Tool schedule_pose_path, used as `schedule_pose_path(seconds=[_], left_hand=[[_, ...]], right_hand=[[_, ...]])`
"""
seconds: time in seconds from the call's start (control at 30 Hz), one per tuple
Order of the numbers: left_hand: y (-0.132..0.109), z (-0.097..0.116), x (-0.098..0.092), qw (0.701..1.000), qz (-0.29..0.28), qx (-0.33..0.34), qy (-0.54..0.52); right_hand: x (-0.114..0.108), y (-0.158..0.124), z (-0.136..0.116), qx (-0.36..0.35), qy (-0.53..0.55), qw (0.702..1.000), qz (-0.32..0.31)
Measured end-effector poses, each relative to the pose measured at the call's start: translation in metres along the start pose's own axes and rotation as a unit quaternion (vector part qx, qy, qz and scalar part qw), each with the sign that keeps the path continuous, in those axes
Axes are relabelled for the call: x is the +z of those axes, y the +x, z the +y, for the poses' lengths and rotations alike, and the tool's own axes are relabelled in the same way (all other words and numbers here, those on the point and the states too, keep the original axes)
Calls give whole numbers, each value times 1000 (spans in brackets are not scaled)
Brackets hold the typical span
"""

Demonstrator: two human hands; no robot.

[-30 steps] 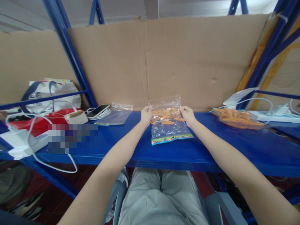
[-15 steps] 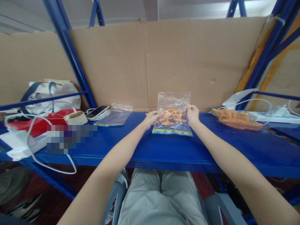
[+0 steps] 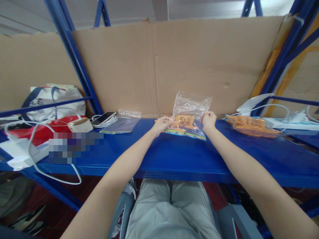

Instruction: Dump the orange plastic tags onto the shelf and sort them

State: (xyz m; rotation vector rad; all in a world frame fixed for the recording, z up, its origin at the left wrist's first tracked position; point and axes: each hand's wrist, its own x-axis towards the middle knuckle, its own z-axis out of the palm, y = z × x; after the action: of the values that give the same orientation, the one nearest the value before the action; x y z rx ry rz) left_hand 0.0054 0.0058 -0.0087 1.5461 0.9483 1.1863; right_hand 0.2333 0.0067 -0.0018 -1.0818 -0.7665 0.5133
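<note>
A clear plastic bag (image 3: 192, 103) with a colourful printed strip along its near edge is held just over the blue shelf. Orange pieces (image 3: 183, 121) show through its film; their exact kind I cannot make out. My left hand (image 3: 162, 124) is closed on the bag's left side, and an orange tip pokes out beside its fingers. On the right side of the same bag, my right hand (image 3: 208, 120) is closed around the film. The bag's far flap sticks up towards the cardboard.
A flat bag (image 3: 122, 124) lies left, beside a phone (image 3: 104, 118) on coiled white cable. Another bag of orange pieces (image 3: 249, 125) rests right, near a power strip (image 3: 291, 123). Cardboard (image 3: 199, 59) stands behind the blue shelf (image 3: 174, 159); blue posts flank it.
The bag has tilted, its far flap swinging up and to the right. The orange pieces have shifted inside it. My right hand has moved slightly right; my left hand has stayed about where it was.
</note>
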Motion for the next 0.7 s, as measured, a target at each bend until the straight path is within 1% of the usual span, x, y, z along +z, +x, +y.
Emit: schedule_pose_path(seconds=[0.13,0.33,0.47,0.57,0.63,0.7], left_hand=[[0,1,4,1000,13,-2,10],[-1,4,8,999,30,-22,28],[-4,7,7,998,19,-62,10],[-6,11,5,996,7,-92,-16],[-8,13,4,995,9,-93,-36],[-9,15,4,995,17,-81,-48]], right_hand=[[-3,8,7,10,-1,1000,0],[-5,18,16,11,9,1000,-9],[-7,15,10,20,27,999,-24],[-6,9,3,41,23,999,-15],[-5,5,1,43,18,999,-24],[-4,2,1,28,14,998,-49]])
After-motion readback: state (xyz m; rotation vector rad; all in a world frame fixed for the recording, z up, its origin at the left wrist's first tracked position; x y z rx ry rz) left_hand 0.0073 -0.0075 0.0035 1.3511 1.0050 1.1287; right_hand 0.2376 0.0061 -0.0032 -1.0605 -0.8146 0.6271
